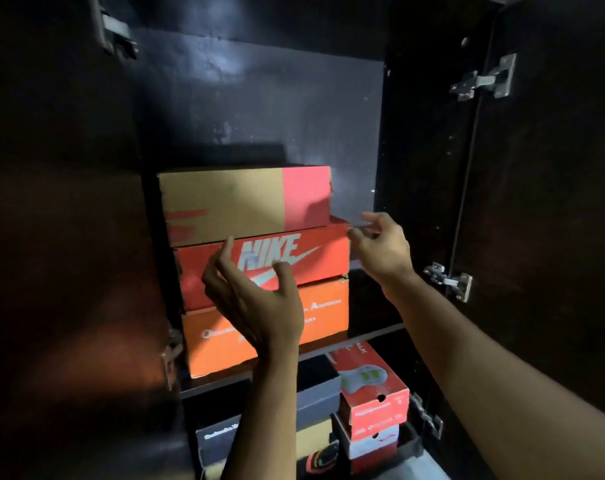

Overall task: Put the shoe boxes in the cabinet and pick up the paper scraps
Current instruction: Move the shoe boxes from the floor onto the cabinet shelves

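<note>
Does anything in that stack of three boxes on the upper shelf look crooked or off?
Slightly. The tan-and-pink top box sits shifted left of the red Nike box and tilted, so their edges don't line up. Nothing looks spilled or crushed.

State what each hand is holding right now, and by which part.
Nothing is held. The left hand is open in front of the Nike box; the right hand is open beside its right end.

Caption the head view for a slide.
Both open hands, left hand and right hand, at three stacked cardboard shoe boxes inside dark cabinet.
</note>
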Demonstrator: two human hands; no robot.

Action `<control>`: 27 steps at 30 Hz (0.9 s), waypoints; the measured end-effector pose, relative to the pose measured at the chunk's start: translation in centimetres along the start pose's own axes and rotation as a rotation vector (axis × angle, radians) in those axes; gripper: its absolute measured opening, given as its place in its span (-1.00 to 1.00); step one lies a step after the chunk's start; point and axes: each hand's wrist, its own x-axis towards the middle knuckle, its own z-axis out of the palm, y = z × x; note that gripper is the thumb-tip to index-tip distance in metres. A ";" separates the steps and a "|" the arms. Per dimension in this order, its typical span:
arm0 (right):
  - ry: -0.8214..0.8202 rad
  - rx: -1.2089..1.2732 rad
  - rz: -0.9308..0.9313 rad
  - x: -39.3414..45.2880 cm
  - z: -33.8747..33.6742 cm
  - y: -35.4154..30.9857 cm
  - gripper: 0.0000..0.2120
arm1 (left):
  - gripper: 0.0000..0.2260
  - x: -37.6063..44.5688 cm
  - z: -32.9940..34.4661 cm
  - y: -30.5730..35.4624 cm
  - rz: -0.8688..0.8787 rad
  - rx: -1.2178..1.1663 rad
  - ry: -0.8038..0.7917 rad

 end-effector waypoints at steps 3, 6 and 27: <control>0.026 -0.039 -0.056 -3.6 -4.3 1.8 -0.63 | -0.53 -5.0 0.6 1.4 0.054 -0.087 -0.231; 0.037 -0.018 -0.043 -7.2 -8.9 4.8 -0.65 | -0.59 -10.1 2.1 2.6 0.040 -0.147 -0.442; 0.854 -0.225 0.517 -45.2 -50.4 22.7 -0.81 | -0.79 -59.7 -0.9 20.5 -0.262 -0.480 -1.880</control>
